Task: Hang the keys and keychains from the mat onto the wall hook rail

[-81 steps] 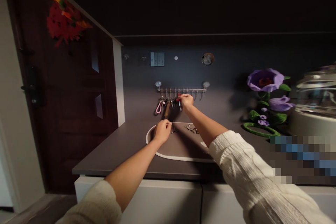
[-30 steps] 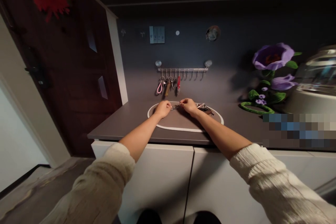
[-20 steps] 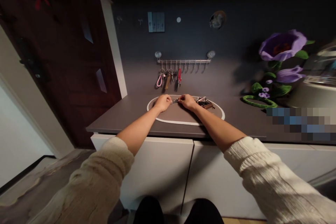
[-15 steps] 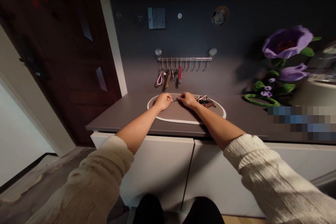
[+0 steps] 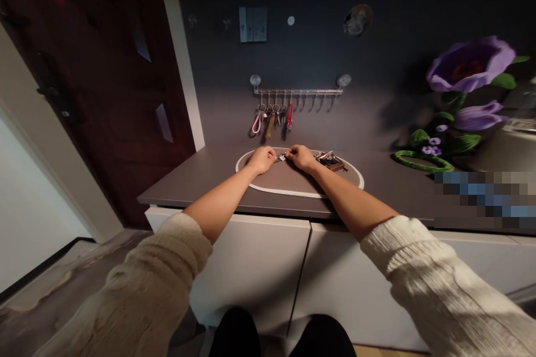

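Note:
Both my hands meet over an oval grey tray point(image 5: 343, 187) with a white rim on the dark countertop. My left hand point(image 5: 261, 159) and my right hand point(image 5: 301, 157) are closed, pinching a small metal key ring point(image 5: 281, 157) between them. Just right of my right hand more keys point(image 5: 330, 160) lie in the tray. On the wall behind, a metal hook rail point(image 5: 298, 91) carries several hanging keys, among them a pink loop point(image 5: 255, 124), a brown fob point(image 5: 269, 125) and a red fob point(image 5: 289, 114).
A purple artificial flower point(image 5: 469, 67) with green leaves stands at the right on the countertop point(image 5: 201, 178). A dark wooden door point(image 5: 96, 89) is at the left. White cabinet doors point(image 5: 259, 268) run below the counter. A switch plate point(image 5: 253, 24) is on the wall.
My right hand came down from the hook rail, where the red fob now hangs, to the tray. It joined my left hand on the key ring. My view tilted downward.

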